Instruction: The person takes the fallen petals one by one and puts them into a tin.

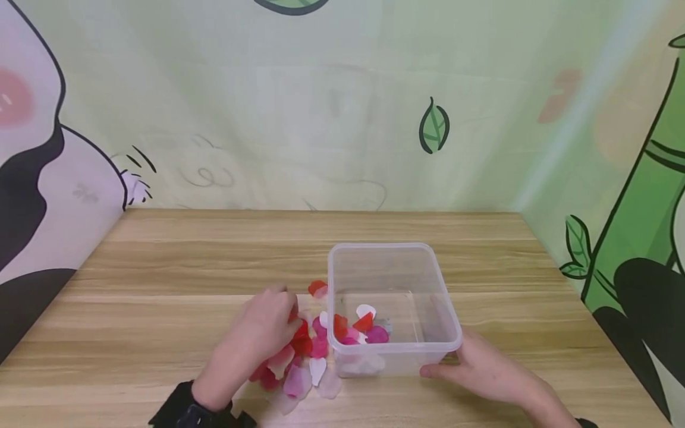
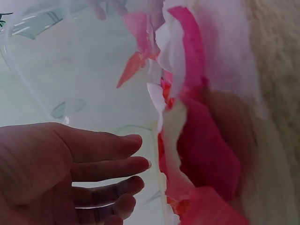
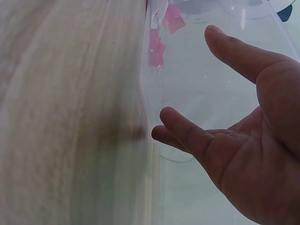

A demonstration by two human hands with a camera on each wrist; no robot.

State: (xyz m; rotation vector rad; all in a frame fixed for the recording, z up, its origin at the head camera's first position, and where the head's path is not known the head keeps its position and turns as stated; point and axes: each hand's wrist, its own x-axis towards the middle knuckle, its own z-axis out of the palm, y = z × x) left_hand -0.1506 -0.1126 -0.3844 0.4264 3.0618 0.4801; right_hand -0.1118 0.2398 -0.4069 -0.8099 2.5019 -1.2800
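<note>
A clear plastic container [image 1: 396, 346] stands on the table with several red, pink and white petals [image 1: 377, 334] inside. Against its left side lies a loose heap of artificial flower petals [image 1: 280, 359]. My left hand [image 1: 262, 324] hangs over that heap; in the left wrist view its fingers [image 2: 112, 168] are loosely bent and point at the petals, holding none. My right hand [image 1: 489, 368] rests at the container's front right corner, thumb at the low front wall. The right wrist view shows its thumb and fingers [image 3: 185, 133] spread wide beside the clear wall.
A wood-grain table [image 1: 214, 255] spreads around the container and petals. One red petal [image 1: 318, 288] lies near the container's back left. Behind the table hangs a green cloth backdrop [image 1: 342, 119] with cartoon pandas and leaves.
</note>
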